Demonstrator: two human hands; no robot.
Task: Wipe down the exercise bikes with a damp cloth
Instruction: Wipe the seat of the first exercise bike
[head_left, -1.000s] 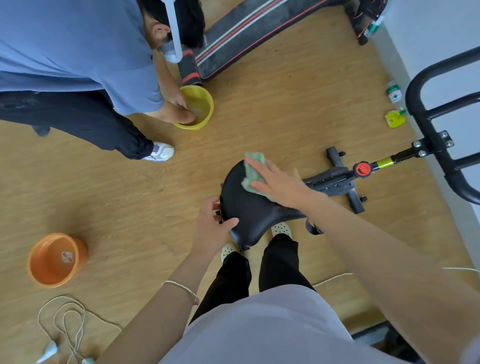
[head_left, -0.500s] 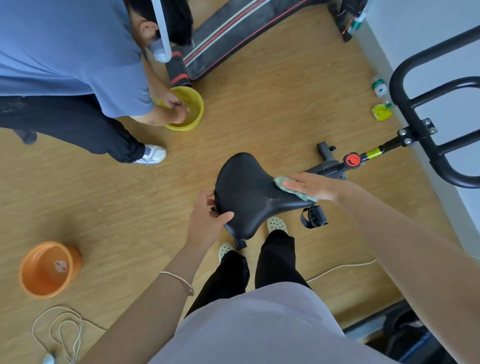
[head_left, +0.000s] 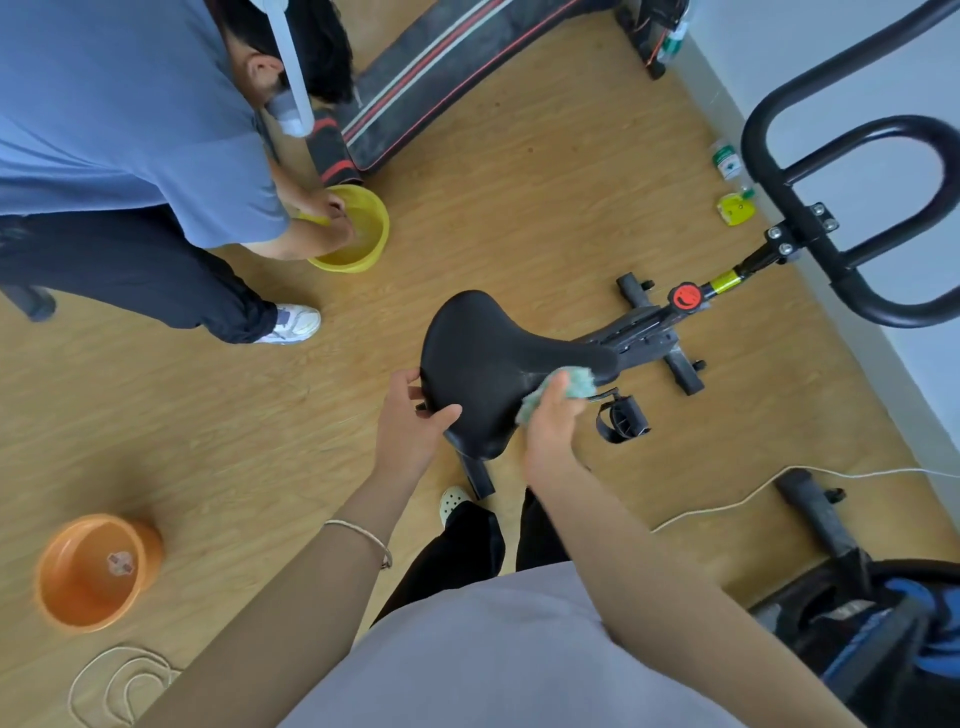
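Note:
The exercise bike's black saddle (head_left: 483, 358) is in the middle of the view, its narrow nose pointing right toward the frame and the black handlebars (head_left: 841, 218). My left hand (head_left: 415, 421) grips the saddle's wide rear edge, thumb on top. My right hand (head_left: 550, 426) holds a green cloth (head_left: 574, 382) pressed against the near side of the saddle, close to the nose. A wet streak shows on the saddle beside the cloth.
Another person (head_left: 130, 156) bends over a yellow bucket (head_left: 363, 228) at the upper left, hands in it. An orange bucket (head_left: 93, 569) stands lower left with a coiled cord (head_left: 119, 686). A treadmill (head_left: 441, 67) lies at the top. A white cable (head_left: 753, 493) crosses the floor right.
My right hand has swept the cloth from the saddle's wide top toward the nose, then back down along its near side. My left hand has kept its grip on the rear edge.

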